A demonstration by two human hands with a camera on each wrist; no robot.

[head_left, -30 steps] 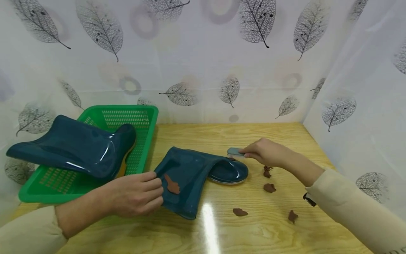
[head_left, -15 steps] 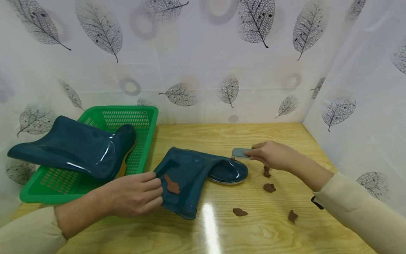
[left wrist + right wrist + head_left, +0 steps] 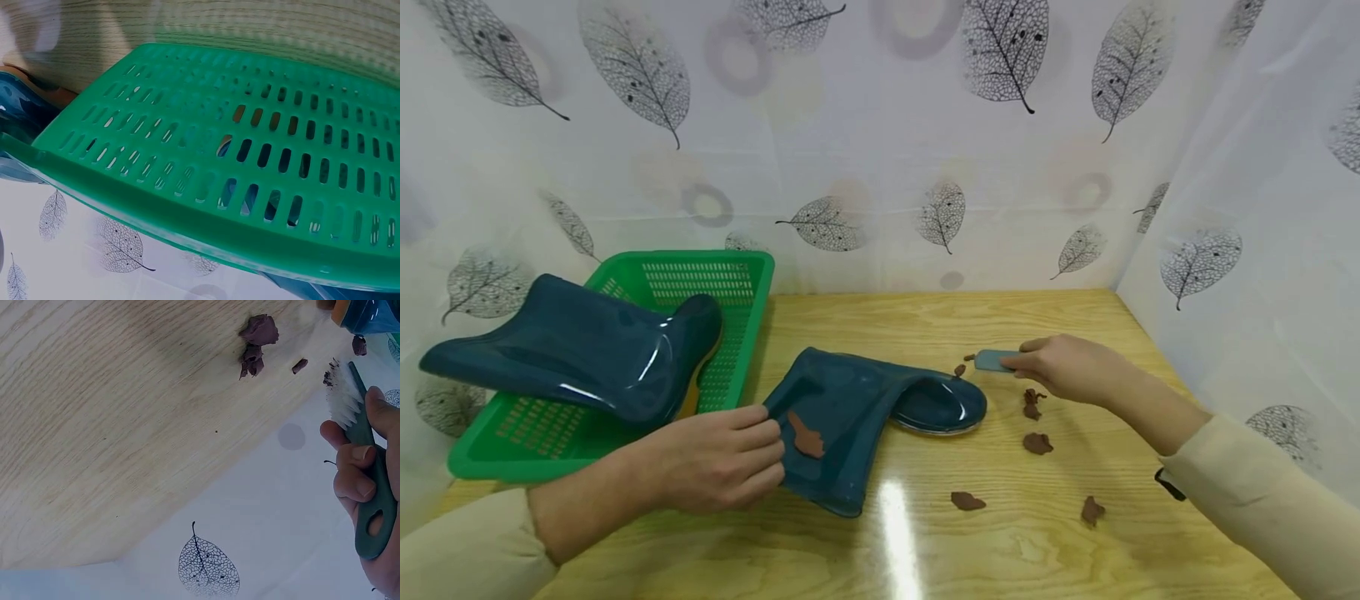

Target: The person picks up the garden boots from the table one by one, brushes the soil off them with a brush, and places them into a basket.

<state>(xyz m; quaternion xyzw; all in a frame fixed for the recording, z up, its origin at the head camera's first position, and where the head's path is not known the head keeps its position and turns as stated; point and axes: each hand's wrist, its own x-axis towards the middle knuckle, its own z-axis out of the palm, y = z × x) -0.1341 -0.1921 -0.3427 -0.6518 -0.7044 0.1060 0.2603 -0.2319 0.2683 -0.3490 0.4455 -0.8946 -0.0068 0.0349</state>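
Observation:
A dark blue rain boot (image 3: 850,392) lies on its side, toe to the right, with a flat brown clump (image 3: 807,437) stuck on its shaft. My left hand (image 3: 722,462) grips the shaft's top edge with curled fingers; the fingertips are hidden. Just beyond the toe, my right hand (image 3: 1067,367) holds a brush (image 3: 992,360) by its grey-green handle. In the right wrist view, dark specks cling to the white bristles (image 3: 342,397). A small brown lump (image 3: 959,370) lies at the toe's far edge, and a smaller bit (image 3: 969,357) is beside the brush tip.
At left stands a green slotted basket (image 3: 760,317) with a second blue boot (image 3: 602,342) lying across it; the basket wall (image 3: 187,200) fills the left wrist view. Several brown clumps (image 3: 1038,443) are scattered on the wooden table (image 3: 865,321). Leaf-patterned sheeting (image 3: 880,167) rises behind.
My right hand has moved the brush to the right, off the boot's toe. Brown bits have shifted right, to the toe's far edge and beyond. The left hand and boot have stayed put.

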